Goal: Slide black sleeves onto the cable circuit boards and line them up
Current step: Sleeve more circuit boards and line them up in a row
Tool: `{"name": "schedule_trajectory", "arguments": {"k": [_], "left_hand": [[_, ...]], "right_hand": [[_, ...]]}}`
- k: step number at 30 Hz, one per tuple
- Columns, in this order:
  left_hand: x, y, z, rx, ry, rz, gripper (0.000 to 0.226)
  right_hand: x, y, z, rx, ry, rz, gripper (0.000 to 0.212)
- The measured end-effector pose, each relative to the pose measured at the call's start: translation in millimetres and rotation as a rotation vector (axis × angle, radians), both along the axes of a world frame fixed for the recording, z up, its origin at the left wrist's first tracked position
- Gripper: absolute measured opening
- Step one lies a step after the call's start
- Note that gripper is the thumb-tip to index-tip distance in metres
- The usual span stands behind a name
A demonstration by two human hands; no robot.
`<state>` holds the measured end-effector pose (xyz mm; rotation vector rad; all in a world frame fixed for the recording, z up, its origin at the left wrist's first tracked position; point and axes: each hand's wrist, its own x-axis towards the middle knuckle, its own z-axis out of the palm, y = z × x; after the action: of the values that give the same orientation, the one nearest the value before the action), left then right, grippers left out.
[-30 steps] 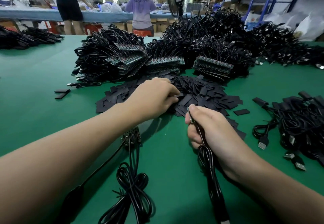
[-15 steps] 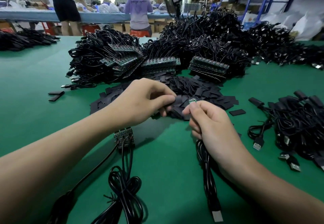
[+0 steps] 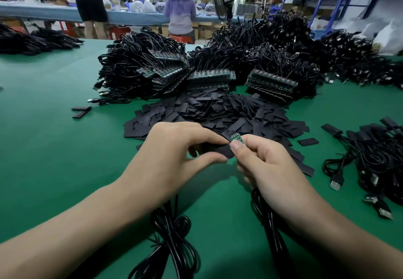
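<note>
1. The left hand [image 3: 174, 154] pinches a flat matte-black sleeve [image 3: 216, 148] between thumb and forefinger. The other fingers are curled behind it.
2. The right hand [image 3: 272, 165] grips a small green rectangular circuit board [image 3: 237, 138] between thumb and forefinger. The board's studded end sticks up above the thumbnail.
3. The board's tip lies right against the end of the sleeve. Whether it has gone inside cannot be told.
4. A round black rubbery cable [image 3: 268, 224] runs out from under the right palm and down toward the near edge of the smooth green counter [image 3: 54, 147].
5. Just beyond both hands lies a heap of flat black sleeve pieces [image 3: 218, 112], thin rectangles overlapping at every angle.
6. Behind the heap, stacks of green circuit boards [image 3: 209, 78] sit in tight, comb-like rows with their glossy black leads mounded up behind them.
7. A coiled black cable bundle [image 3: 172, 235] lies on the counter under the left wrist.
8. At the right lies a tangle of black cables with metal USB plugs [image 3: 375, 158].
9. Two loose black sleeve pieces [image 3: 81, 111] lie apart at the left of the heap.
</note>
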<state>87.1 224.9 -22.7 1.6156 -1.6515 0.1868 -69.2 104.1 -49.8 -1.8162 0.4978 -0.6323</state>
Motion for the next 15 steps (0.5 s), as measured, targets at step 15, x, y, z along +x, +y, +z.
{"name": "schedule_trajectory", "arguments": {"k": [15], "left_hand": [[17.0,6.6,-9.0,0.026,0.337,0.049,0.020]], "right_hand": [[-4.7,-4.3,13.6,0.085,0.045,0.177,0.015]]}}
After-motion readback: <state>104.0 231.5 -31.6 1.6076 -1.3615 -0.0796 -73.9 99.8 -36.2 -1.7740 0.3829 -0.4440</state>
